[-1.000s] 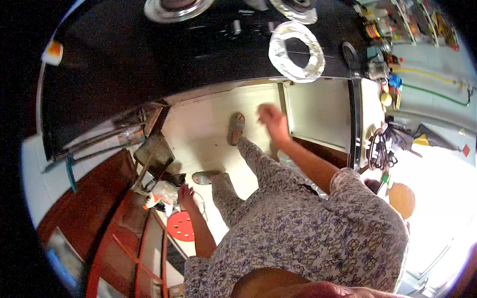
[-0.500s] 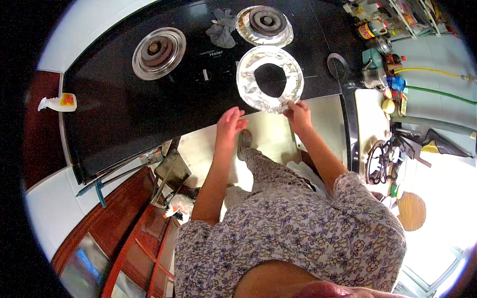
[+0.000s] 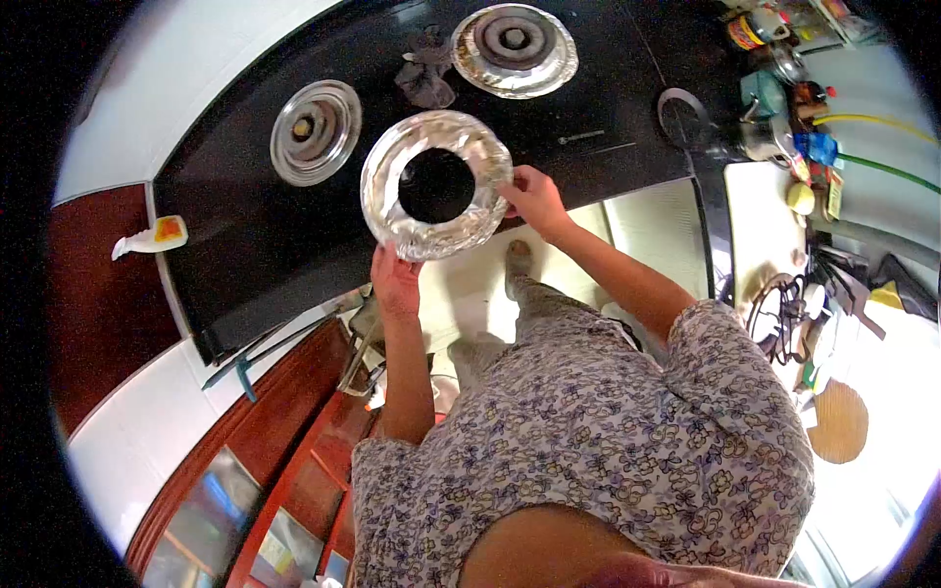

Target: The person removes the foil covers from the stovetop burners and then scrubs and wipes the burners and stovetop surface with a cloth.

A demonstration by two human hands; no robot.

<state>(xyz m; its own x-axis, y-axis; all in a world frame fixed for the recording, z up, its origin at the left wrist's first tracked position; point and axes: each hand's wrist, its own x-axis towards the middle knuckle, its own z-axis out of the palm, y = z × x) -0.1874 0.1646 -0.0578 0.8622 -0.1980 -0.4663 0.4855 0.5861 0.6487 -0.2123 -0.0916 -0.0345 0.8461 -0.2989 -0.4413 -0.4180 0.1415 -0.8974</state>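
Note:
A ring of crinkled aluminium foil (image 3: pixel 388 176), a stove burner liner with a round hole, is held up above the front of the black stove (image 3: pixel 265 250). My left hand (image 3: pixel 396 279) grips its lower left edge from below, the fingertips partly hidden behind the foil. At the right edge of the ring, my right hand (image 3: pixel 534 199) pinches the rim between thumb and fingers. Behind it, the right burner (image 3: pixel 515 41) sits in another stained foil liner (image 3: pixel 559 65). The left burner (image 3: pixel 306 130) has a shiny round metal tray around it.
A crumpled grey cloth or bag (image 3: pixel 425 83) lies between the burners. On the left edge rests a white spray bottle (image 3: pixel 157 237). Bottles, a metal pot (image 3: pixel 765 137) and a yellow hose (image 3: pixel 872 118) crowd the right side. Red-framed cabinet doors (image 3: pixel 294 470) stand at lower left.
The foil liner has moved left and nearer to me. My left hand, earlier apart from it, now grips its lower edge. My right hand keeps its hold. The camera view has shifted slightly.

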